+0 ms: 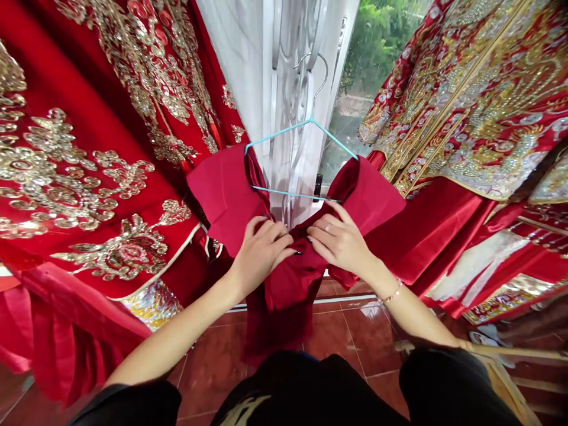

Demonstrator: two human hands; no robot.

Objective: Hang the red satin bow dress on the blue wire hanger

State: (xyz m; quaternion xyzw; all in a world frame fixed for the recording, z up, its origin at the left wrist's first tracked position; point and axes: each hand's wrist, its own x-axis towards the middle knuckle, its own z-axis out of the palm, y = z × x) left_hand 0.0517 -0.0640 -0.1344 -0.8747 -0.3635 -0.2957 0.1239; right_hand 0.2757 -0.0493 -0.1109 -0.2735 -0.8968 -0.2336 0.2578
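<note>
Red garment, one blue hanger, two hands

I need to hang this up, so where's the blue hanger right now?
In the head view, the blue hanger is at top centre in front of the window, just above the left hand and right hand, its ends inside the red garment.

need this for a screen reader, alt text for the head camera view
The left hand and right hand grip a dark red satin garment on a light blue hanger, hanging at a white-framed window. Red robes with gold embroidery hang on both sides, above a shiny red tile floor.
</note>
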